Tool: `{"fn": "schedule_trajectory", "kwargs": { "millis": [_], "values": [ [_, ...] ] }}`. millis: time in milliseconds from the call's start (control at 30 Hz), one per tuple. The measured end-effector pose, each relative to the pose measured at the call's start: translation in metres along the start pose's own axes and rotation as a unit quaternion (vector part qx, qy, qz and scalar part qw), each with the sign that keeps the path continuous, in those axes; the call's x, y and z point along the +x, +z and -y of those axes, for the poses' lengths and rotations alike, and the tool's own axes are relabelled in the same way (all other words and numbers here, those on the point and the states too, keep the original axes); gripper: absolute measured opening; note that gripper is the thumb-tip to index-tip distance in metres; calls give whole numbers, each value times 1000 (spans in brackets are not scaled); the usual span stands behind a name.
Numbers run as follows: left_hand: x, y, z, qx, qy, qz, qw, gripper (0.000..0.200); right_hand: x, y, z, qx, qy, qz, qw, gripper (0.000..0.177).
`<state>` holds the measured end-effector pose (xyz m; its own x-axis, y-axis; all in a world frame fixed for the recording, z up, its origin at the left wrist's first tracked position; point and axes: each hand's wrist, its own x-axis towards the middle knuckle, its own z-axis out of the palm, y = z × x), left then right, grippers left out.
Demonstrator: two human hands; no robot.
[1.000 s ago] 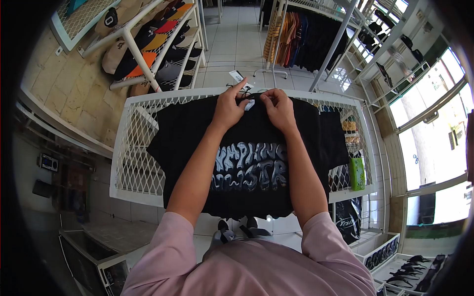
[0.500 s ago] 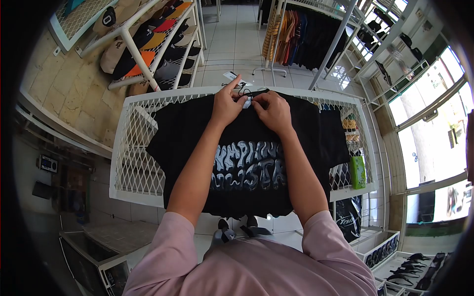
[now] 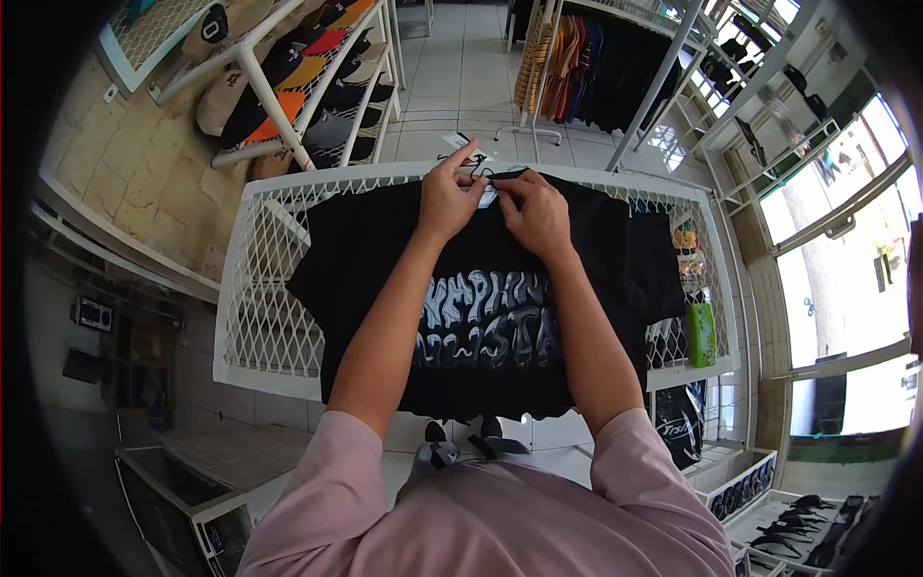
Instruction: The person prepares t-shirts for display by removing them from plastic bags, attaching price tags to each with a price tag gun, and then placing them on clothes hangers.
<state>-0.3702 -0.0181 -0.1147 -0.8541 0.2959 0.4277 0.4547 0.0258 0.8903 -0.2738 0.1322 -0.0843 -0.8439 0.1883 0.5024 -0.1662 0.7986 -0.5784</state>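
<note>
A black T-shirt (image 3: 375,240) with grey-white lettering lies spread on a white wire-mesh table (image 3: 274,327). At the collar, my left hand (image 3: 449,200) pinches the neckline with its thumb, its index finger pointing away from me. Beside it my right hand (image 3: 536,213) is closed on the collar, thumb and fingers together. Between the two thumbs shows a pale neck label (image 3: 488,196). Just past my left fingertips is a white hang tag (image 3: 457,140) with a dark cord. The exact grip of the fingertips is partly hidden.
A green packet (image 3: 701,335) rests on the table's right side. Caps fill a white rack (image 3: 279,111) at the upper left. Hanging shirts (image 3: 586,72) stand at the back. A black plastic bag (image 3: 680,423) is below the table's right edge.
Both hands stay at the collar and shift very slightly. The hang tag sits a little higher and further right in view. The T-shirt remains spread out.
</note>
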Motion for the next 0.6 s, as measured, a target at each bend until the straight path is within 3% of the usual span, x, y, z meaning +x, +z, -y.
{"fn": "schedule_trajectory", "kwargs": {
  "millis": [267, 467, 600],
  "values": [
    [0, -1, -4, -12, -32, 23, 999, 64, -3, 2, 11, -13, 1, 13, 1000, 15],
    [2, 3, 7, -56, 54, -20, 997, 62, -1, -31, 2, 73, 4, 36, 997, 18],
    [-2, 3, -17, 16, 33, -14, 999, 46, -1, -43, 0, 118, 50, -28, 991, 18]
  ]
}}
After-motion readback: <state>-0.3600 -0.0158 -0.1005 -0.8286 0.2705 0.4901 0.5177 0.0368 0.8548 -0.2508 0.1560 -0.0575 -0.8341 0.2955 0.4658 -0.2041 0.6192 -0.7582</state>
